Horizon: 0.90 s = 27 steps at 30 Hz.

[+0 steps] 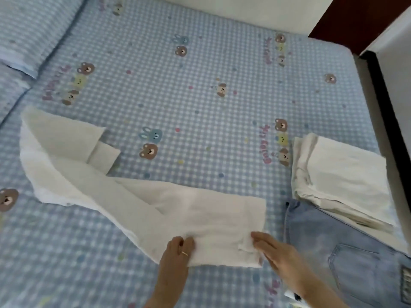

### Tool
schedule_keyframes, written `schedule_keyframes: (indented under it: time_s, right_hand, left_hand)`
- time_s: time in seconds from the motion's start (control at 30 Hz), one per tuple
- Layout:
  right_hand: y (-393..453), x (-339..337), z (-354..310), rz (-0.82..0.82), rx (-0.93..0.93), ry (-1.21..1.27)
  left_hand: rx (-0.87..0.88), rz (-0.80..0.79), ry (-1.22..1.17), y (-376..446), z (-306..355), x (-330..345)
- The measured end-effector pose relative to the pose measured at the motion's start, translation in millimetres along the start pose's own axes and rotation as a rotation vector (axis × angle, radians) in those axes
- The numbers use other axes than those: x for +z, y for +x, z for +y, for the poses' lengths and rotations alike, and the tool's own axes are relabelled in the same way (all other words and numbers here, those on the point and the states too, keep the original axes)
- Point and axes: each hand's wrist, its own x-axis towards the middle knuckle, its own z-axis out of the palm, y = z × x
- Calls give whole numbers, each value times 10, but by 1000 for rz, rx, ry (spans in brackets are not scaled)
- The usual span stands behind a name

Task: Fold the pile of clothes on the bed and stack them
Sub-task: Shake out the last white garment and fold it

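Note:
A white shirt (pixel 138 196) lies across the bed (pixel 200 96), folded into a long strip from far left to near centre, one sleeve doubled over at its far end. My left hand (pixel 178 252) grips the strip's near edge with curled fingers. My right hand (pixel 273 250) lies on the near right corner with fingers nearly straight. At the right, a folded white garment (pixel 340 178) rests partly on light blue jeans (pixel 333 245).
The sheet is blue check with bear and rabbit prints. Pillows (pixel 26 36) lie at the far left. A white wall runs behind the bed. The bed's right edge meets a dark frame (pixel 387 107) and a brown door.

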Motion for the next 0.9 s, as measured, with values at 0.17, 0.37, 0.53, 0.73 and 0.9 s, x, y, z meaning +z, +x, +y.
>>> schedule_keyframes:
  time_s: [0.17,0.37,0.53,0.73,0.9]
  right_hand:
    - [-515,965,318,-251,132,-34]
    - [-399,1362,340,-387,369,10]
    - [188,995,-85,-225,451,-51]
    - [1761,748,-1166,-35,391,295]
    - [3573,806,-2281,-26,398,746]
  left_hand:
    - [16,-340,118,-260,-18,660]
    - [153,-463,239,-306,-249,486]
    - [-135,-58,256,122,-750,-329]
    - [-515,349,117,807,-1783,-1268]
    - [-682,419,-237,1326,-2592,-1833]
